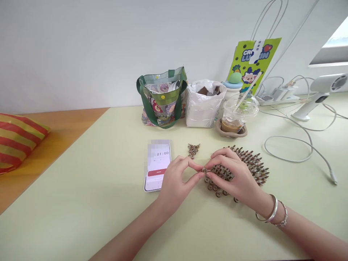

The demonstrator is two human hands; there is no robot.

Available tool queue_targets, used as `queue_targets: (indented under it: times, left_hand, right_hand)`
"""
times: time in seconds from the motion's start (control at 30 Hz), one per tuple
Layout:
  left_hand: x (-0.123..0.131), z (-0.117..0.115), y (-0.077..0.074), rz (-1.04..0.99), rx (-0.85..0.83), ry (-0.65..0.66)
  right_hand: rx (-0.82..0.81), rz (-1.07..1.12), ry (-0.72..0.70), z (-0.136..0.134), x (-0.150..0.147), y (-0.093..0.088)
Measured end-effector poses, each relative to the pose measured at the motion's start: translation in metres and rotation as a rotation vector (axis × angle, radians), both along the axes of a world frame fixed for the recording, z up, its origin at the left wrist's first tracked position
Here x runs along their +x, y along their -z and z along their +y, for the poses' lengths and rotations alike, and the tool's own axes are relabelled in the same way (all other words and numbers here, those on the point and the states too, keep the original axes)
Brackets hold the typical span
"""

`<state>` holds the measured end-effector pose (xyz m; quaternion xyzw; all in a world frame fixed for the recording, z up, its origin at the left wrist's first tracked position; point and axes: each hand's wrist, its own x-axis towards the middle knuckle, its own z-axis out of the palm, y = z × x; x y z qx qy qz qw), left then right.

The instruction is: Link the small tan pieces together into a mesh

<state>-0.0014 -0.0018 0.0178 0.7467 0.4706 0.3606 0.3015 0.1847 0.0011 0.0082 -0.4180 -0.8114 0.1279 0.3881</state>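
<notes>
the left hand pinches a tiny metal piece between thumb and forefinger, just right of the phone showing a timer; the right hand curls its fingers closed on a heap of small brown studded pieces farther right of the phone, and a little cluster of the same pieces lies just past the phone's top right corner

We have a pale green desk carrying a phone showing a timer and small brown-and-metal pieces mid-desk. Along its back edge stand a tote bag, a white plastic bag and a lidded drink cup; a white cable loops by the right edge.
</notes>
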Motion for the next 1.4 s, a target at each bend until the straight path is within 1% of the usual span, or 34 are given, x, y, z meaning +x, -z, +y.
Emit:
queue_targets:
  times: [0.17,0.4,0.5,0.6,0.7,0.9,1.17,1.4]
  left_hand:
    - [-0.0003,0.0011,0.0022,0.009,0.018,0.011]
    - [0.0000,0.0014,0.0043,0.024,0.253,0.023]
    - [0.0000,0.0014,0.0047,0.051,0.327,0.028]
    - [-0.0006,0.0019,0.0064,0.078,0.362,0.029]
    - [-0.0015,0.0025,0.0085,0.072,0.344,0.037]
    - [-0.0016,0.0011,0.0082,0.001,0.241,0.062]
    - [0.0001,0.0006,0.0058,-0.031,0.253,0.069]
    - [0.0001,0.0014,0.0050,-0.013,0.300,0.057]
  right_hand:
    - [-0.057,0.045,-0.006,-0.0005,-0.0010,0.0025]
    - [-0.214,0.132,-0.036,-0.0015,-0.0022,0.0001]
    - [-0.242,0.112,-0.051,-0.0010,-0.0014,-0.0012]
    - [-0.236,0.074,-0.079,-0.0008,-0.0009,-0.0020]
    - [-0.220,0.072,-0.097,-0.0020,-0.0020,-0.0017]
    - [-0.179,0.109,-0.114,-0.0049,-0.0045,0.0013]
    - [-0.098,0.094,-0.124,-0.0035,-0.0055,0.0051]
    - [-0.074,0.053,-0.086,-0.0041,-0.0059,-0.0012]
